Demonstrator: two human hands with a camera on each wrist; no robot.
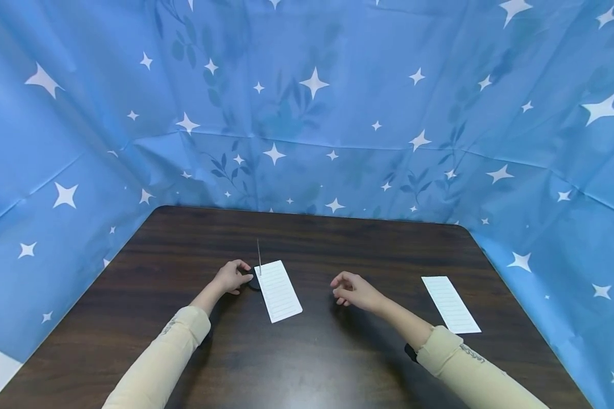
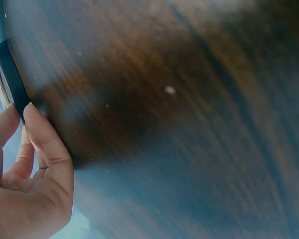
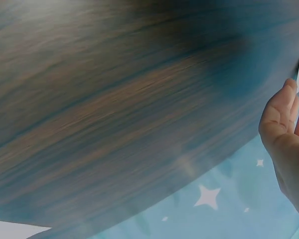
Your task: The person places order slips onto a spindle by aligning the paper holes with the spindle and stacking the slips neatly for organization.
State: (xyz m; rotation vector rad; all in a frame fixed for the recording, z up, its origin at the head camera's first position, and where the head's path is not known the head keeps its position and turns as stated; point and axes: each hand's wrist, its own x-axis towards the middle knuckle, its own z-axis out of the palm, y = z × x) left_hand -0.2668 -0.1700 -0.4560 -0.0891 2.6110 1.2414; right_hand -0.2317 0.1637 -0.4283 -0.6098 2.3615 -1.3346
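Note:
My left hand (image 1: 230, 277) pinches the edge of a round black base with a thin upright metal spike (image 1: 258, 253), a bill spike by its look. Up close in the left wrist view, thumb and fingertips hold the rim of the black base (image 2: 12, 74). A lined white paper slip (image 1: 280, 292) sits at the spike, which rises by its top left corner; the slip covers much of the base. To the right of that slip, my right hand (image 1: 355, 291) hovers over the table with loosely curled fingers and holds nothing.
A second lined white slip (image 1: 451, 305) lies on the right of the dark wooden table (image 1: 307, 352), beyond my right forearm. Behind the table's far edge hangs a blue curtain (image 1: 358, 113) with white stars.

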